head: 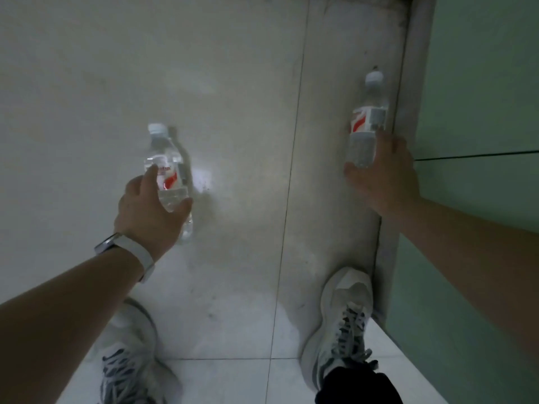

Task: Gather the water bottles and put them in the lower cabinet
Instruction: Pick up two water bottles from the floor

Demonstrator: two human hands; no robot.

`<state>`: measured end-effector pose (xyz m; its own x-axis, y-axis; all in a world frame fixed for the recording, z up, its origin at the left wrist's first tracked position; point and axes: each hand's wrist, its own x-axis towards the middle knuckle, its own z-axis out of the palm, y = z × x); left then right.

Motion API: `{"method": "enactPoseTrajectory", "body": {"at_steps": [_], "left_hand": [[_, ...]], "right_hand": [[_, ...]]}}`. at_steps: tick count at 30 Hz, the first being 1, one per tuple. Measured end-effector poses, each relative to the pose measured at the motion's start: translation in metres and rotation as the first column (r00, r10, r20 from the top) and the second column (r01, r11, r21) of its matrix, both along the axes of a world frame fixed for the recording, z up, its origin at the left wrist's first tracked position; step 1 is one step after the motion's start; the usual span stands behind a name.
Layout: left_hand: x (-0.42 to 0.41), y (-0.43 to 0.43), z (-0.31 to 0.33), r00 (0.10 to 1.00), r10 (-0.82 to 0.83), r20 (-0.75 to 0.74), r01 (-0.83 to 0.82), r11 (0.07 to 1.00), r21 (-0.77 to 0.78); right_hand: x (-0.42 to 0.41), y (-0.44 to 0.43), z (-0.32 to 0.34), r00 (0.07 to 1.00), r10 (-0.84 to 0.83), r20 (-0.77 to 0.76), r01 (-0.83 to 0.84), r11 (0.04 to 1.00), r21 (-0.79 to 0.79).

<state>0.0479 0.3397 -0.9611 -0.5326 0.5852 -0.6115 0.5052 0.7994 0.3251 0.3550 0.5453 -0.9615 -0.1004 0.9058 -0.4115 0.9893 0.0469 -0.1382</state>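
Two water bottles are in view above a pale tiled floor (204, 83): the left bottle (163, 158) has the left hand (148, 211) curled around its lower half, thumb across the label, its base hidden behind the palm. The right bottle (367, 123) stands beside a green cabinet front (481, 112), its base covered by the right hand (382, 176), whose fingers wrap it. Motion blur softens both labels.
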Motion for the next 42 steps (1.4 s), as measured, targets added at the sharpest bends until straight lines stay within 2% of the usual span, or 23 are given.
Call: {"method": "enactPoseTrajectory", "body": {"at_steps": [6,13,19,22,26,33,42], "left_hand": [[-0.003,0.000,-0.027,0.988,0.143,0.057,-0.144,0.989,0.019],[-0.001,0.021,-0.036,0.955,0.289,0.061,-0.290,0.957,0.005],[0.005,0.023,-0.021,0.975,0.214,0.068,-0.215,0.976,0.017],[0.011,0.024,0.003,0.978,0.186,0.098,-0.193,0.980,0.059],[0.017,0.024,0.057,0.972,0.192,0.133,-0.209,0.970,0.124],[0.003,0.016,0.192,0.925,0.312,0.215,-0.350,0.921,0.170],[-0.031,-0.029,0.384,0.828,0.508,0.238,-0.559,0.783,0.273]], "right_hand": [[-0.009,0.014,-0.050,0.982,-0.184,-0.040,0.183,0.983,-0.010],[-0.014,0.033,-0.062,0.893,-0.431,-0.131,0.434,0.901,-0.008],[-0.013,0.031,-0.040,0.868,-0.456,-0.197,0.436,0.889,-0.139],[-0.021,0.017,-0.016,0.872,-0.420,-0.253,0.378,0.904,-0.200],[-0.042,-0.012,0.039,0.884,-0.335,-0.325,0.254,0.929,-0.268],[-0.099,-0.062,0.186,0.795,-0.416,-0.442,0.239,0.884,-0.403],[-0.177,-0.099,0.403,0.710,-0.394,-0.584,0.113,0.882,-0.457]]}}
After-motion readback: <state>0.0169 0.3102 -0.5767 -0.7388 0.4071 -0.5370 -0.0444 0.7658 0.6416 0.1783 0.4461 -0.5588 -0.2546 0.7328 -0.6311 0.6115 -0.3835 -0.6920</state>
